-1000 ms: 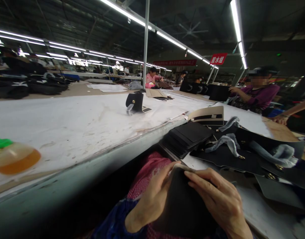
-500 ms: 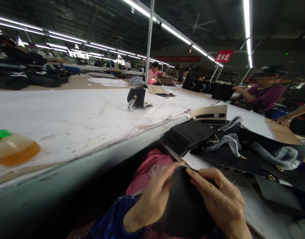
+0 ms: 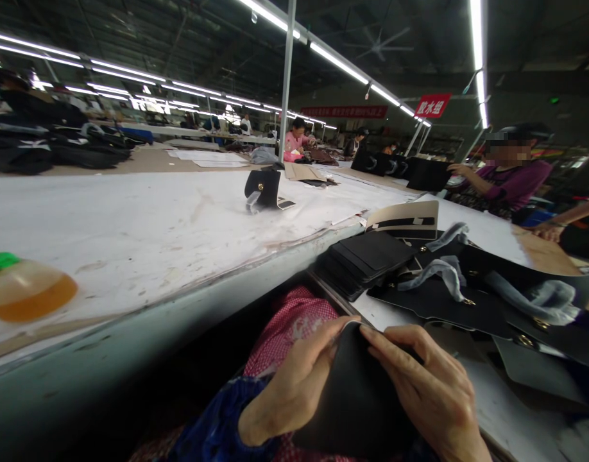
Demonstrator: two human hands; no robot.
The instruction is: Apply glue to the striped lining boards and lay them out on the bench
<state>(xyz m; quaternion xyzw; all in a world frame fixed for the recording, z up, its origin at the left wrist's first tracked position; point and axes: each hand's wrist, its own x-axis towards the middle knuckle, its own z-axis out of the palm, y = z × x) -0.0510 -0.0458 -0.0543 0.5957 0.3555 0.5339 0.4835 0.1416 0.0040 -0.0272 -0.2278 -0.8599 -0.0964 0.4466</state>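
Over my lap I hold a black leather-like panel [image 3: 357,391] with a pale edge, bent into a curve at its top. My left hand [image 3: 299,378] grips its left side, the thumb and fingers closed near the upper edge. From the right, my right hand [image 3: 429,378] pinches the same top edge, fingertips close to those of the left. The panel's lower part drops toward my lap, and its underside is hidden. Just beyond my hands lies a stack of black panels [image 3: 366,260]. To its right are black pieces with gold rings and plastic-wrapped handles [image 3: 443,279].
A long white-covered table [image 3: 131,224] runs along the left, with a bottle of orange liquid [image 3: 32,292] near its edge. One black piece [image 3: 263,189] stands on it, folded. A co-worker in purple [image 3: 516,173] handles black panels at the right. A metal post [image 3: 287,83] rises beyond.
Both hands keep their hold on the panel's top edge, nearly still. The view has shifted very slightly.
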